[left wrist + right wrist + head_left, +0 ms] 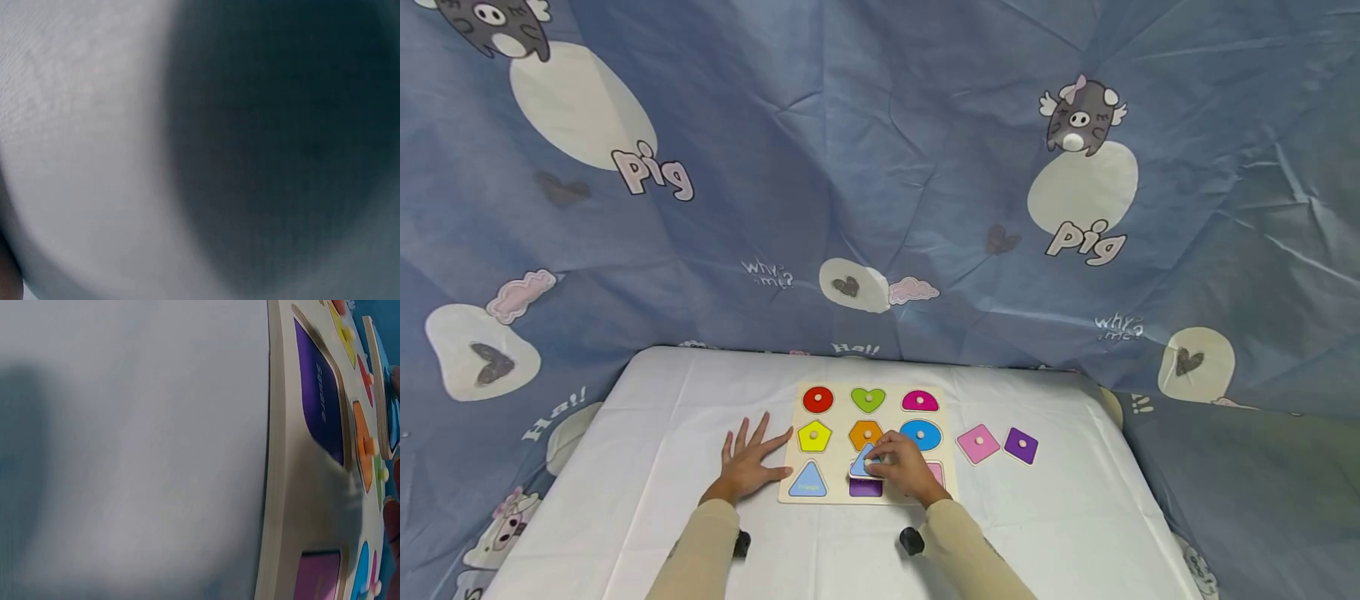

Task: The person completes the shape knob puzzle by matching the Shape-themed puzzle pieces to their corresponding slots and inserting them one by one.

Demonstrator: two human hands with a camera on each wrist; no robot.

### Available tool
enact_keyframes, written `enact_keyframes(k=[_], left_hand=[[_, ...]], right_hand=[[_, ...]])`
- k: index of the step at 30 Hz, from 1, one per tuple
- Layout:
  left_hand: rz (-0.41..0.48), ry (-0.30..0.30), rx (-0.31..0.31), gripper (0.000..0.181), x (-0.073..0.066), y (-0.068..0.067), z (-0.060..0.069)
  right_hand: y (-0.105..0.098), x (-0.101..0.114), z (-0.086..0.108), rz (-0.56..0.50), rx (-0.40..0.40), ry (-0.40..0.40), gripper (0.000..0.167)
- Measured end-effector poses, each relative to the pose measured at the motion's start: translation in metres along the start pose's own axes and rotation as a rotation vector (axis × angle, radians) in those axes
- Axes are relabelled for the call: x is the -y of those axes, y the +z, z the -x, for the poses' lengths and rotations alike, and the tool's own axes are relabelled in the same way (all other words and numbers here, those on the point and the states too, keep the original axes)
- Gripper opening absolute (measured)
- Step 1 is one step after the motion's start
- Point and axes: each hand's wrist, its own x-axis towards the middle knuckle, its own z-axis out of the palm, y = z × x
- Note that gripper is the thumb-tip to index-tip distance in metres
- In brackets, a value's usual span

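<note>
A wooden shape puzzle board (839, 492) lies on the white-covered table. My right hand (910, 468) pinches the knob of a blue triangle piece (863, 460), lifted over the purple square recess (866, 488). In the right wrist view the triangle piece (380, 381) appears tilted above the board, with fingertips (392, 519) at the right edge. My left hand (747, 467) lies spread at the board's left edge, fingers straight, near the blue triangle recess (807, 482). The left wrist view is mostly cloth and dark shadow.
A pink piece (977, 444) and a purple piece (1021, 447) lie right of the board. Seated in it are red circle (817, 400), green heart, magenta half-circle, yellow pentagon, orange hexagon and blue oval pieces. A blue patterned cloth (880, 208) hangs behind the table.
</note>
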Motion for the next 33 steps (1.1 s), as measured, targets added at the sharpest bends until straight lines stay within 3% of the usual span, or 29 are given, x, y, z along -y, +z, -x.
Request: enact_keyframes(k=[10, 16, 33], left_hand=[[-0.013, 0.006, -0.007, 0.074, 0.0, 0.001, 0.0], [-0.014, 0.011, -0.009, 0.074, 0.0, 0.0, 0.0], [-0.008, 0.019, 0.004, 0.072, 0.002, -0.001, -0.001]], right_hand=[[0.017, 0.006, -0.01, 0.05, 0.067, 0.011, 0.008], [0.028, 0.014, -0.013, 0.024, 0.101, 0.009, 0.008], [0.059, 0.031, -0.025, 0.014, 0.118, 0.073, 0.007]])
